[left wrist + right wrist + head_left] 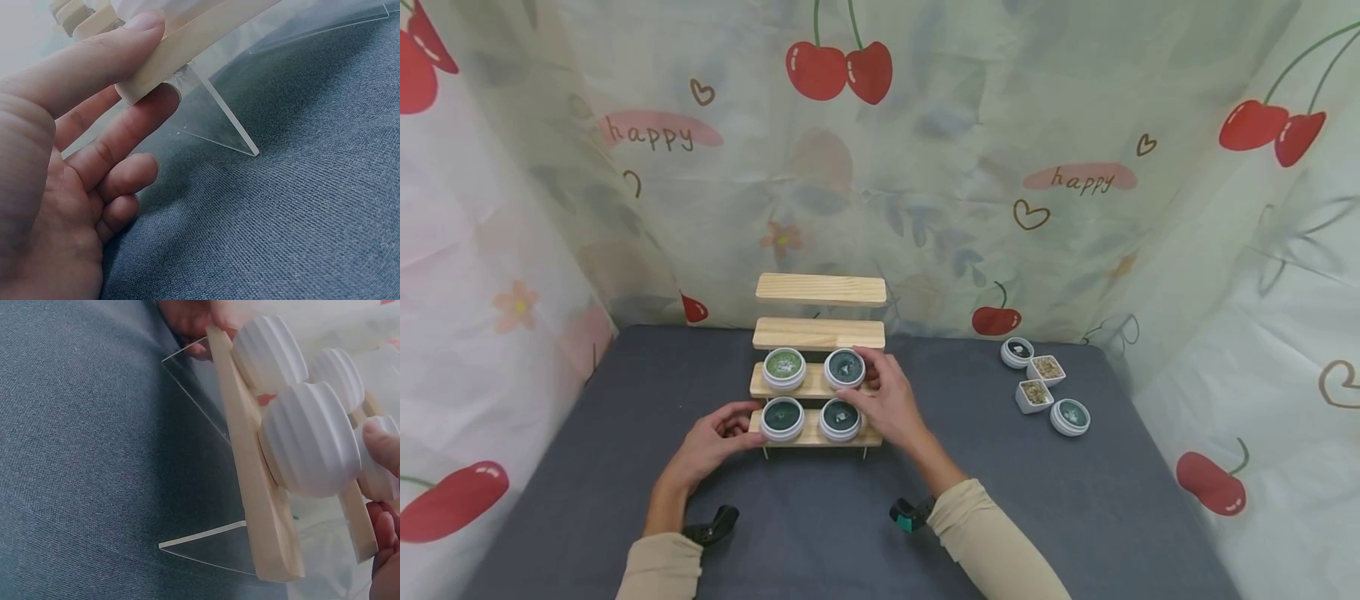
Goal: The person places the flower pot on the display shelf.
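A stepped stand with pale wooden shelves [820, 288] and clear side supports [228, 119] holds white ribbed pots on its two lower tiers. My left hand [711, 437] pinches the left end of the bottom shelf [169, 59], thumb on top and a finger underneath. On the tier above, my right hand [891, 400] holds the right-hand pot [845, 367], thumb at its near side and fingers behind. Beside that pot stands one with a lighter green top [784, 365]. Two dark-topped pots, a left one [782, 417] and a right one [839, 418], sit on the bottom shelf.
On the dark cloth at the right are two round white pots, one at the back [1017, 352] and one in front [1070, 417]. Between them stand two small square cups [1046, 369] with a grainy tan filling. A cherry-printed curtain [925, 150] encloses the table.
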The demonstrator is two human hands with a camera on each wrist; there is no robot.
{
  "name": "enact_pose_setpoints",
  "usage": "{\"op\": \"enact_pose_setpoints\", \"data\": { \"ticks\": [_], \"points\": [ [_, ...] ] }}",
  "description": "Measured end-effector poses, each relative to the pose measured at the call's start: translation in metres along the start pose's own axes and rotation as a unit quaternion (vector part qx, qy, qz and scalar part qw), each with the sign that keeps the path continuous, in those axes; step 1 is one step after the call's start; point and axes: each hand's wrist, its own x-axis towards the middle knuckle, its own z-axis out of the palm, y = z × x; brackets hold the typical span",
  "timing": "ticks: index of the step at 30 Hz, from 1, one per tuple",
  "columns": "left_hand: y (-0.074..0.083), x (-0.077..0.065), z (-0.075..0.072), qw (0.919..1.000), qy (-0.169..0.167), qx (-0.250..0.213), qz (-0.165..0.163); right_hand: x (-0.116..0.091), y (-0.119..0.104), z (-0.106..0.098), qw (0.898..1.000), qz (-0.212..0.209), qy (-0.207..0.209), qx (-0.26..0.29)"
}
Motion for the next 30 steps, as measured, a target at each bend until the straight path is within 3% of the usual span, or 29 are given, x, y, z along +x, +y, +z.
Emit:
{"op": "enact_pose_setpoints", "data": {
  "ticks": [22,30],
  "points": [
    [0.0003,0.0018,-0.0027,1.0,-0.006,-0.005,-0.003,-0.001,-0.0009,0.0026,1.0,0.0,-0.009,-0.014],
    [0.0001,0.0012,-0.0009,0.9999,-0.007,-0.007,-0.003,-0.0033,-0.0025,-0.005,1.0,0.011,-0.014,0.019]
  ]
}}
